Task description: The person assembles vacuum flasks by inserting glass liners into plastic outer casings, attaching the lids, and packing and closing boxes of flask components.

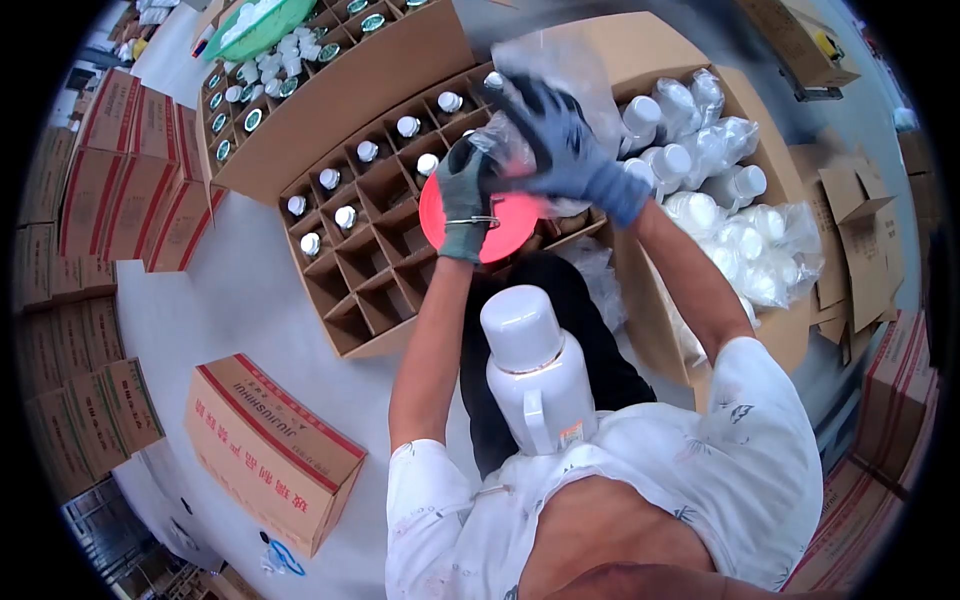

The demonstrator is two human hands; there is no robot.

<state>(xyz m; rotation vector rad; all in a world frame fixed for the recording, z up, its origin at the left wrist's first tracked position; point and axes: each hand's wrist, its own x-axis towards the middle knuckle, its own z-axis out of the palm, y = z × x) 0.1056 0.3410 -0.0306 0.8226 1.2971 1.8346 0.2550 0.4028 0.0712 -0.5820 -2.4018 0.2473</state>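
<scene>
My left hand (465, 195), in a grey-green glove, is over a round red-pink plate-like thing (432, 213), its fingers near a crumpled clear plastic bag (505, 145). My right hand (560, 140), in a blue-grey glove, is raised just beside it, blurred by motion, with its fingers apart. More clear plastic (570, 60) hangs behind the right hand. Below both hands is a divided carton (345, 330) with white-capped bottles (345, 217) in some compartments. A white lidded jug (540, 380) with a handle stands between my legs.
At the right, an open carton (795, 345) holds white-capped bottles in plastic. Another divided carton (235, 165) and a green basin (265, 30) are at the upper left. Printed boxes (115, 165) are stacked left; one box (275, 445) lies on the floor. Flattened cardboard (855, 240) is at right.
</scene>
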